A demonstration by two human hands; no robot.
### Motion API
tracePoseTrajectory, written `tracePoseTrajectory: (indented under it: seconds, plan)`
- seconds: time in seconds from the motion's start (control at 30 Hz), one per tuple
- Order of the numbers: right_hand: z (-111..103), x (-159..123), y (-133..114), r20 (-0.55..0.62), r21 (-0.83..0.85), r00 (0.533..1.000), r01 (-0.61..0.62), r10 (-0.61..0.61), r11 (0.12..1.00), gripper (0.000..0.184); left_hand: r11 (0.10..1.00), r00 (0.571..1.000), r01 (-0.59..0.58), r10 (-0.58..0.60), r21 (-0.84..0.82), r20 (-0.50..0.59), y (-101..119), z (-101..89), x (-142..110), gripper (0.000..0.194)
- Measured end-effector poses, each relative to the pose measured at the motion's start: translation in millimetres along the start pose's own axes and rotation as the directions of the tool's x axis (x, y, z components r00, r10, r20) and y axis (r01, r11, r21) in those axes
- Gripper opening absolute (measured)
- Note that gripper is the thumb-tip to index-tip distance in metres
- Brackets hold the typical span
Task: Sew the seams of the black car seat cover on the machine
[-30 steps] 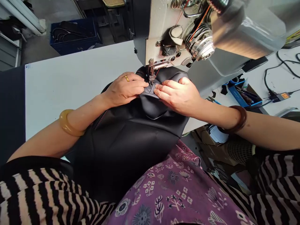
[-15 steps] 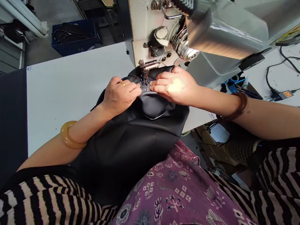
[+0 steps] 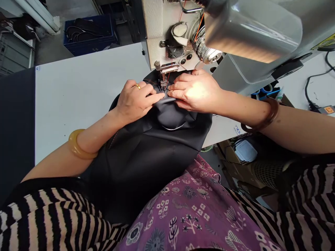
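Note:
A black leather piece [image 3: 146, 153] with red stitching lies across the white table [image 3: 78, 94] and hangs down to my lap. Its far end sits under the presser foot [image 3: 162, 81] of a sewing machine [image 3: 199, 31]. My left hand [image 3: 136, 101], with a gold ring, presses the leather just left of the foot, fingers curled and pinched on a fold. On the other side of the foot, my right hand [image 3: 195, 91] holds the leather down, its fingertips close together at the seam. The fingertips of both hands nearly meet below the needle.
A blue crate [image 3: 90, 31] of dark parts stands on the floor beyond the table. To the right lie cables [image 3: 314, 83], a small orange-lit device [image 3: 328, 109] and a blue tray [image 3: 267, 92]. Boxes [image 3: 243, 157] sit under the table's right edge. The machine arm overhangs my right hand.
The view has shifted slightly. Both hands stayed on the leather at the presser foot, with the fingertips drawn closer together; the leather has crept a little further under the foot.

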State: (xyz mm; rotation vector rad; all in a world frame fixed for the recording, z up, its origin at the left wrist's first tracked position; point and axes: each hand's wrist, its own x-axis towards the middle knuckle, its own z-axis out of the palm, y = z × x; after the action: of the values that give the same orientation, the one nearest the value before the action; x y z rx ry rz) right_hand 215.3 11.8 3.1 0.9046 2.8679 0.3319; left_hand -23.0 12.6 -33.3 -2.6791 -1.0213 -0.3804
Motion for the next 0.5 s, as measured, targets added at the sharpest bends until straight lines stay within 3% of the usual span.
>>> tracePoseTrajectory:
  seconds: [0.1,0.27,0.4,0.5]
  plan:
    - [-3,-6,-17,0.037,0.009,0.997,-0.072,0.071,0.997,0.037,0.997,0.997,-0.044,0.048,-0.060,0.065,-8,-1.7,1,0.033]
    - [7,-13,-30,-0.078,0.067,0.989,-0.122,0.128,0.990,0.039,0.984,0.984,-0.166,0.169,-0.057,0.049,-7,-3.2,-1,0.038]
    - [15,-10,-23,-0.139,0.132,0.978,-0.137,0.156,0.982,0.041,0.992,0.992,-0.128,0.128,-0.015,-0.018,4,-1.8,-3,0.041]
    - [17,-8,-17,-0.163,0.139,0.976,-0.121,0.143,0.983,0.041,0.992,0.995,-0.095,0.095,0.087,0.000,12,-5.5,0,0.044]
